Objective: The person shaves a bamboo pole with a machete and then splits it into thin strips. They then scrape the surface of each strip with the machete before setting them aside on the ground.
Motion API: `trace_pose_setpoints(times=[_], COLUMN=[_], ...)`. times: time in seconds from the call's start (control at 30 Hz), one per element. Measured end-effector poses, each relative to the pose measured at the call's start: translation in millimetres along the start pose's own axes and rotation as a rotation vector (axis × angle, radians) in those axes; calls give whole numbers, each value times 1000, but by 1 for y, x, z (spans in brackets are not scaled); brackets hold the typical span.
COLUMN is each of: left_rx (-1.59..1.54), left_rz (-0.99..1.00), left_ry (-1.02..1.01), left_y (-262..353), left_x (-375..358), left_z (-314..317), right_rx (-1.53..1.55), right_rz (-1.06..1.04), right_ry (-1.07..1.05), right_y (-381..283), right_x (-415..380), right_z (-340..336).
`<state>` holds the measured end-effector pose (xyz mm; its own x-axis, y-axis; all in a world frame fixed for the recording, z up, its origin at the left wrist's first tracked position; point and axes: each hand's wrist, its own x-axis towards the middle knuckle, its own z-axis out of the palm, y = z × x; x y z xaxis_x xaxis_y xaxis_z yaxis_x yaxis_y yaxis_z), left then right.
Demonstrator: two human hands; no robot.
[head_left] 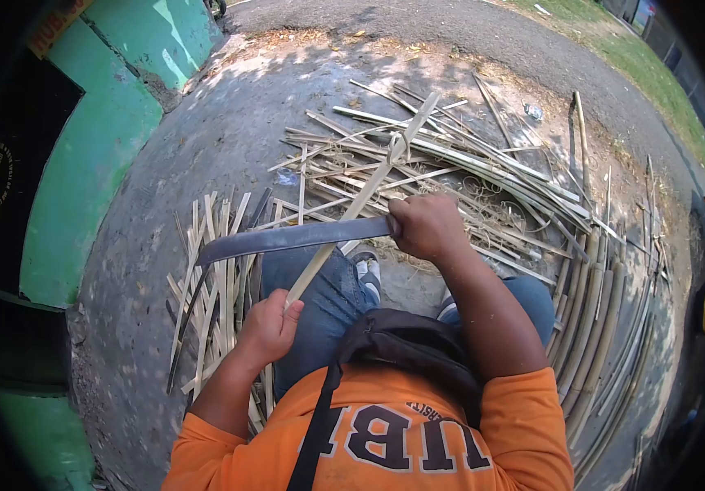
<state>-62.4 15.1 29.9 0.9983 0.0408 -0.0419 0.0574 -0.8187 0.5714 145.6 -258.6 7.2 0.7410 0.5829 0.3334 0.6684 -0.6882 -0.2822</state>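
Note:
My right hand [432, 225] is wrapped round the handle end of a machete [295, 237], whose long grey blade reaches left across my body. In my left hand [267, 329], closed at thigh height, is the near end of a pale bamboo strip [369, 186]. The strip slants up and away to the right, and the blade crosses over it between my two hands. A thin curled shaving [399, 149] hangs about the strip near its far end. My jeans and shoes show beneath the strip and blade.
A heap of split bamboo and shavings [450, 176] lies on the ground ahead. Cut strips [220, 286] are bunched at my left, and bamboo poles [594, 327] lie at my right. A green wall [107, 164] stands on the left. A black bag [409, 344] rests on my lap.

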Motion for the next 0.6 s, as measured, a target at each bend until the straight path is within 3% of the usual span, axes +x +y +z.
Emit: trace_pose_setpoints(times=[0.03,0.07,0.1,0.17,0.4,0.5,0.53,0.6], left_rx=[8,17,27,31,-4,-44,-62,-79], left_rz=[-22,-28,-28,-47,-48,-46,-45,-23], left_ry=[-4,-11,-9,-8,-17,-11,-14,-17], left_y=[-2,-3,-5,-9,-15,-13,-12,-11], left_x=[-7,-11,-10,-14,-15,-15,-14,-10], left_z=[-4,-5,-8,-8,-5,-4,-3,-2], right_rx=[13,22,-26,-88,33,225,402,449], right_rz=[162,484,519,534,490,499,455,399], right_ry=[127,40,-7,-55,79,33,-74,-150], right_y=[33,55,62,60,46,39,40,26], right_x=[1,10,11,9,7,10,10,7], right_z=[15,3,-7,-10,2,-4,-3,-7])
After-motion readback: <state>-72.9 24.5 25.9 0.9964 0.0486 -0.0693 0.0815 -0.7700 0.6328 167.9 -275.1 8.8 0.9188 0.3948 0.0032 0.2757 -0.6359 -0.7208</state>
